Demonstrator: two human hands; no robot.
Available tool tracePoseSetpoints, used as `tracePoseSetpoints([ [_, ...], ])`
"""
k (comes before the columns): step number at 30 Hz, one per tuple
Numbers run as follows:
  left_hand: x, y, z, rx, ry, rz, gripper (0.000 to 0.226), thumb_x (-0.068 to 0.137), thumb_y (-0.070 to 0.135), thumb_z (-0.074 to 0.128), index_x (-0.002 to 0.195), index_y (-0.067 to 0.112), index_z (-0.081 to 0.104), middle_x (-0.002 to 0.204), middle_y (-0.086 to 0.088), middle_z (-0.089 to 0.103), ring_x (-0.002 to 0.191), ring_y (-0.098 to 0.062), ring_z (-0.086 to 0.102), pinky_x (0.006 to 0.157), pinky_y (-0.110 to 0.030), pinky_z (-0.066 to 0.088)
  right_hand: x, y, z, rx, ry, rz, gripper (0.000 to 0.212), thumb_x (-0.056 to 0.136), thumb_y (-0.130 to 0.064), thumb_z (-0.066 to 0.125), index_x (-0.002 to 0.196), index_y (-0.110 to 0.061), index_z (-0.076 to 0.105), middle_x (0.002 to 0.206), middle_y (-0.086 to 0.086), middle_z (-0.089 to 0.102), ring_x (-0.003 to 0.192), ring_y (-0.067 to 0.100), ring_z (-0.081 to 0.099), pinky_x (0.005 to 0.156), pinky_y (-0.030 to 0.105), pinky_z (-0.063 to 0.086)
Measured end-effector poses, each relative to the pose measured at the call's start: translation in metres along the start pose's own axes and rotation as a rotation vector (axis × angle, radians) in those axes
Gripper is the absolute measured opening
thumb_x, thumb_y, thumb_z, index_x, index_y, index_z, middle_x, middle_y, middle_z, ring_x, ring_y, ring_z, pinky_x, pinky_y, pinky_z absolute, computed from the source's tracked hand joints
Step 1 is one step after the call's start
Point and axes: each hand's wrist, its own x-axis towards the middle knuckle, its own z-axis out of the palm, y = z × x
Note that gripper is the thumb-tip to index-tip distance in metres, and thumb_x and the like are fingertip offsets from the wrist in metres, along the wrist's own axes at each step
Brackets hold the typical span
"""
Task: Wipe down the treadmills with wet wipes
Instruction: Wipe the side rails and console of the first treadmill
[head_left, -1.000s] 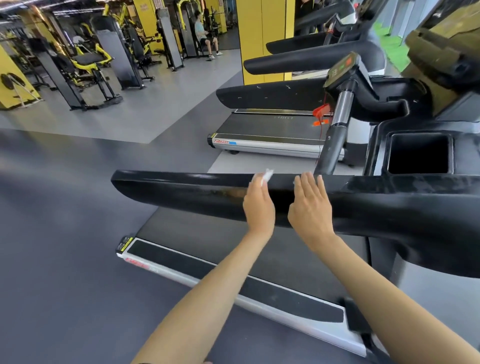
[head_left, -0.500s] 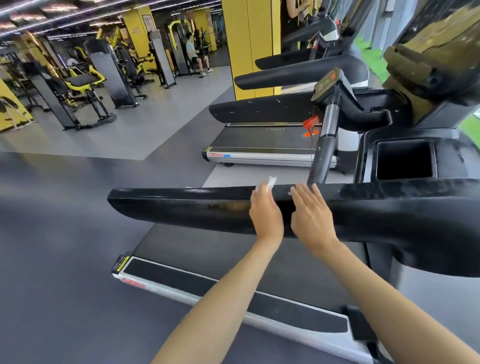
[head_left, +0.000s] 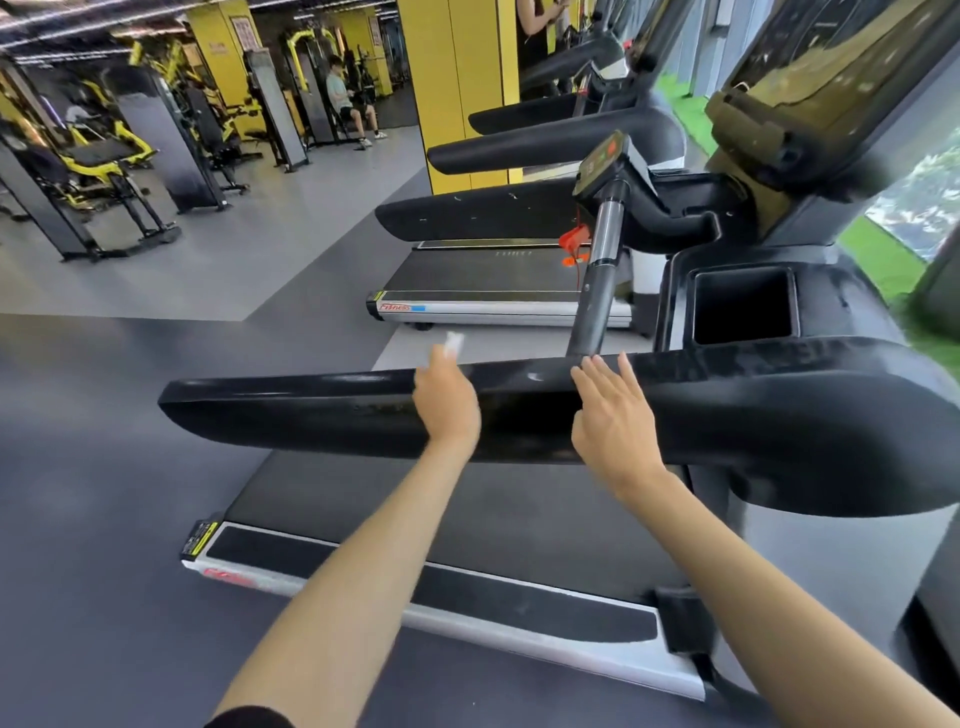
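Gym hall, frame centre: left hand grips a soft, light wet wipe on the stiff treadmill handrail; right hand rests open-fingered.

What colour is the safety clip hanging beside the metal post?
Red-orange. The small plastic safety clip shows in the head view, the only view here.

Left hand draped over black handrail of treadmill, blurred, gripping white wet wipe poking out past fingertips. Right hand near, fingers straight, flat on same rail. Second treadmill parallel beyond; gym machines far left.
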Motion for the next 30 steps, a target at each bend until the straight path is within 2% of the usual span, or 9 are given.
tracePoseSetpoints([
  [3,-0.046,0.031,0.03,-0.01,-0.018,0.196,0.018,0.098,0.003,0.043,0.102,0.0,0.06,0.09,-0.016,0.061,0.089,-0.034,0.055,0.065,-0.032,0.034,-0.001,0.003,0.004,0.003,0.04,-0.022,0.044,0.075,0.006,0.033,0.105,0.011,0.066,0.108,0.025,0.068,0.109,0.037,0.064,0.108,0.052,0.033],
  [7,-0.065,0.065,0.034,-0.239,-0.321,0.207,0.025,0.104,0.018,0.035,0.102,0.005,0.057,0.09,-0.011,0.063,0.086,-0.028,0.057,0.074,-0.037,0.042,-0.001,0.01,0.005,0.061,0.093,-0.035,0.037,0.086,-0.004,0.038,0.103,0.003,0.07,0.109,0.017,0.07,0.11,0.032,0.064,0.109,0.047,0.037],
  [9,-0.055,0.06,0.017,-0.324,-0.26,0.161,0.026,0.104,0.018,0.034,0.095,0.005,0.055,0.08,-0.008,0.059,0.077,-0.026,0.055,0.069,-0.035,0.04,-0.001,0.009,0.004,0.055,0.12,-0.03,0.041,0.08,0.003,0.034,0.1,0.006,0.07,0.106,0.019,0.071,0.107,0.032,0.066,0.107,0.047,0.039],
  [12,-0.022,0.03,-0.017,-0.293,0.03,0.044,0.027,0.104,0.013,0.032,0.095,0.0,0.054,0.08,-0.007,0.054,0.074,-0.025,0.047,0.063,-0.027,0.027,-0.001,0.005,0.005,0.054,0.132,0.008,0.041,0.068,0.015,0.044,0.1,0.009,0.069,0.107,0.022,0.07,0.106,0.033,0.066,0.105,0.05,0.037],
  [15,0.001,-0.008,-0.032,-0.214,0.164,-0.097,0.028,0.105,0.016,0.03,0.104,0.0,0.053,0.091,-0.01,0.058,0.083,-0.024,0.048,0.065,-0.024,0.028,-0.001,0.0,0.005,0.064,0.086,0.08,0.045,0.061,0.024,0.058,0.102,0.01,0.068,0.11,0.023,0.068,0.109,0.034,0.065,0.106,0.05,0.034],
  [17,-0.009,-0.018,-0.02,-0.163,0.126,-0.119,0.027,0.105,0.014,0.032,0.113,0.002,0.054,0.109,-0.013,0.063,0.106,-0.031,0.055,0.072,-0.029,0.038,0.0,-0.003,0.003,0.066,0.049,0.104,0.047,0.06,0.025,0.06,0.104,0.01,0.067,0.112,0.024,0.068,0.11,0.035,0.064,0.107,0.05,0.032],
  [20,-0.046,-0.003,0.008,-0.156,0.017,-0.03,0.029,0.102,0.007,0.038,0.126,0.006,0.055,0.133,-0.011,0.056,0.14,-0.037,0.032,0.096,-0.045,0.044,0.0,-0.005,-0.004,0.056,-0.02,0.106,0.049,0.06,0.026,0.058,0.106,0.011,0.066,0.115,0.025,0.066,0.113,0.038,0.061,0.108,0.049,0.031],
  [26,-0.079,0.041,0.009,-0.421,-0.312,0.056,0.04,0.105,0.027,0.031,0.115,0.001,0.059,0.13,-0.024,0.055,0.145,-0.03,0.016,0.104,-0.046,0.038,0.0,-0.002,-0.014,0.075,-0.117,0.128,0.055,0.067,0.024,0.05,0.118,0.01,0.062,0.128,0.024,0.059,0.127,0.034,0.052,0.113,0.041,0.026],
  [30,-0.031,0.018,-0.015,-0.419,-0.115,-0.083,0.031,0.104,0.022,0.032,0.105,0.001,0.056,0.13,-0.03,0.049,0.138,-0.039,0.028,0.093,-0.041,0.04,-0.002,-0.005,-0.009,0.084,-0.126,0.161,0.058,0.068,0.022,0.049,0.123,0.009,0.059,0.135,0.023,0.054,0.132,0.032,0.046,0.115,0.038,0.022],
])
